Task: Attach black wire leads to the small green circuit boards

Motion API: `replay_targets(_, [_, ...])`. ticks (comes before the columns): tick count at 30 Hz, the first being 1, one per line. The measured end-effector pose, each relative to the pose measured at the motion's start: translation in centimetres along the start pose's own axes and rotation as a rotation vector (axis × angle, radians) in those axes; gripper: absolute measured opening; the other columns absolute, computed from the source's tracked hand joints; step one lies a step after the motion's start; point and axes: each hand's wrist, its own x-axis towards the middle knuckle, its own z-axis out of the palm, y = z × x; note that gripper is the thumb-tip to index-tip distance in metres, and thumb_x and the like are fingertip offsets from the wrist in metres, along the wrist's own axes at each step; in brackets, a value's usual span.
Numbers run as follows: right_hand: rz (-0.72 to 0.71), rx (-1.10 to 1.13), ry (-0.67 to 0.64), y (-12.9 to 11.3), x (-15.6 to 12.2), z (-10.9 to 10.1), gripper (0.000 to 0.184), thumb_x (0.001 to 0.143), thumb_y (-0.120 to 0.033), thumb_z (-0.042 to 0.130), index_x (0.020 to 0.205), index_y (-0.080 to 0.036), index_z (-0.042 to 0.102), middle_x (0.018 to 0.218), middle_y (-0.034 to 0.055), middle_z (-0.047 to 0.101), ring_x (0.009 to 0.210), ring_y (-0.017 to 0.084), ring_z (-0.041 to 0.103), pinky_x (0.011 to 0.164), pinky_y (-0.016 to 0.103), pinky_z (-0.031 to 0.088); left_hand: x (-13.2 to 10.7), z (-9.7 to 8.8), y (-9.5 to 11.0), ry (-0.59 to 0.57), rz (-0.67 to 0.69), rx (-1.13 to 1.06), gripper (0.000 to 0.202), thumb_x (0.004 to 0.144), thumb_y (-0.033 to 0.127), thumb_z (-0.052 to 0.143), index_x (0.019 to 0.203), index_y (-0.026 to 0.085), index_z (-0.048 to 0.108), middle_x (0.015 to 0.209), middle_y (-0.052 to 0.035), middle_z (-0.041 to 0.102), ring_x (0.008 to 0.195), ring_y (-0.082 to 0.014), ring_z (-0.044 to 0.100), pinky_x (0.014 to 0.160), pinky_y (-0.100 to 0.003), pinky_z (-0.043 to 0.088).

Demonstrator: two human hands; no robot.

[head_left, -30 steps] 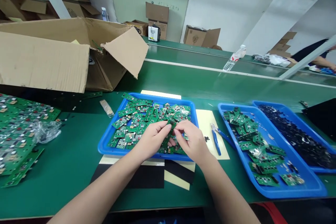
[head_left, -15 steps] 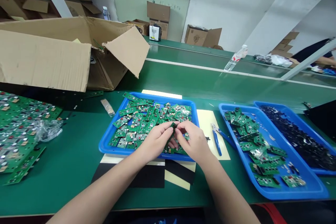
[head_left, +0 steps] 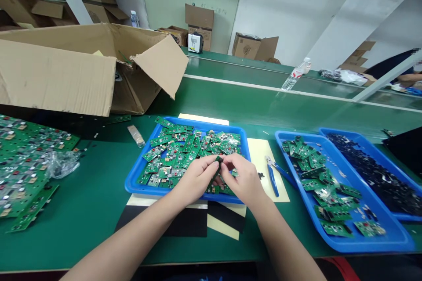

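Over the front right part of a blue tray [head_left: 132,178] full of green circuit boards [head_left: 176,153], my two hands meet. My left hand [head_left: 198,178] is closed on a small dark green circuit board [head_left: 218,160], whose upper end sticks out between the fingertips. The fingers of my right hand [head_left: 242,178] pinch the same board from the other side. Most of that board is hidden by the fingers. Blue-handled nippers [head_left: 272,179] lie with their handles apart on a pale yellow sheet, right of my right hand.
A second blue tray [head_left: 372,242] at the right holds more circuit boards, and a third [head_left: 407,216] holds small black parts. Large board panels [head_left: 29,153] lie at the left, with crumpled plastic [head_left: 62,164]. Behind stand an open cardboard box [head_left: 56,83] and a water bottle [head_left: 296,74].
The view has shifted very slightly. Both hands stay in nearly the same place on the small circuit board, with only a slight movement of the fingers.
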Motion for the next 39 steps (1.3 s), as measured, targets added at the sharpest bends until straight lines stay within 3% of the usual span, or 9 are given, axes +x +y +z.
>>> replay_targets(11, [-0.001, -0.037, -0.006, 0.1, 0.0, 0.0, 0.013, 0.084, -0.019, 0.044, 0.077, -0.020, 0.055, 0.073, 0.0037, 0.063, 0.064, 0.015, 0.059, 0.060, 0.026, 0.046, 0.0, 0.2, -0.3, 0.016, 0.018, 0.093, 0.025, 0.085, 0.031, 0.041, 0.068, 0.016, 0.053, 0.061, -0.0002, 0.057, 0.058, -0.0138, 0.056, 0.058, -0.024, 0.046])
replay_targets(17, [0.104, -0.032, -0.043, 0.0, 0.1, -0.1, 0.012, 0.084, -0.022, 0.046, 0.073, -0.021, 0.051, 0.065, 0.0000, 0.059, 0.058, 0.014, 0.057, 0.053, 0.025, 0.043, -0.1, 0.2, -0.6, 0.068, 0.039, 0.225, 0.029, 0.087, 0.030, 0.041, 0.061, 0.018, 0.050, 0.053, 0.0026, 0.053, 0.052, -0.0118, 0.054, 0.053, -0.022, 0.041])
replay_targets(20, [0.209, 0.062, -0.019, 0.1, 0.0, 0.0, 0.005, 0.082, -0.026, 0.051, 0.084, -0.021, 0.051, 0.069, -0.0004, 0.060, 0.060, 0.014, 0.060, 0.055, 0.026, 0.047, 0.0, 0.1, -0.6, 0.060, 0.016, 0.123, 0.033, 0.088, 0.038, 0.041, 0.063, 0.017, 0.050, 0.056, 0.0021, 0.054, 0.051, -0.0117, 0.056, 0.051, -0.022, 0.044])
replay_targets(24, [0.242, 0.224, 0.033, 0.3, 0.1, -0.1, 0.030, 0.081, -0.028, 0.056, 0.109, -0.020, 0.048, 0.077, 0.0015, 0.063, 0.067, 0.015, 0.063, 0.062, 0.028, 0.054, 0.1, -0.1, -0.3, 0.074, 0.010, 0.018, 0.038, 0.087, 0.046, 0.043, 0.064, 0.016, 0.051, 0.057, 0.0021, 0.054, 0.047, -0.0105, 0.057, 0.046, -0.021, 0.045])
replay_targets(28, [0.142, 0.219, 0.004, 0.4, 0.3, -0.6, 0.011, 0.085, -0.023, 0.050, 0.091, -0.020, 0.059, 0.082, 0.0047, 0.067, 0.073, 0.016, 0.065, 0.066, 0.030, 0.054, 0.2, -0.3, -0.1, 0.094, 0.009, -0.012, 0.040, 0.086, 0.047, 0.045, 0.064, 0.015, 0.051, 0.056, 0.0014, 0.056, 0.046, -0.0103, 0.058, 0.045, -0.020, 0.045])
replay_targets(31, [0.103, 0.160, 0.037, 0.6, 0.5, -1.0, 0.016, 0.088, -0.023, 0.049, 0.086, -0.020, 0.064, 0.082, 0.0051, 0.069, 0.075, 0.018, 0.065, 0.067, 0.031, 0.054, 0.1, -0.3, -0.1, 0.106, 0.004, 0.006, 0.041, 0.087, 0.048, 0.045, 0.063, 0.015, 0.052, 0.055, 0.0014, 0.056, 0.044, -0.0099, 0.057, 0.045, -0.020, 0.044])
replay_targets(39, [-0.003, 0.093, 0.103, 0.7, 0.4, -1.0, 0.019, 0.089, -0.021, 0.049, 0.088, -0.022, 0.068, 0.079, 0.0050, 0.068, 0.075, 0.018, 0.065, 0.068, 0.032, 0.054, 0.0, -0.7, 0.3, -0.153, -0.049, 0.130, 0.047, 0.090, 0.046, 0.040, 0.057, 0.015, 0.053, 0.043, 0.0023, 0.052, 0.038, -0.0070, 0.047, 0.046, -0.018, 0.039])
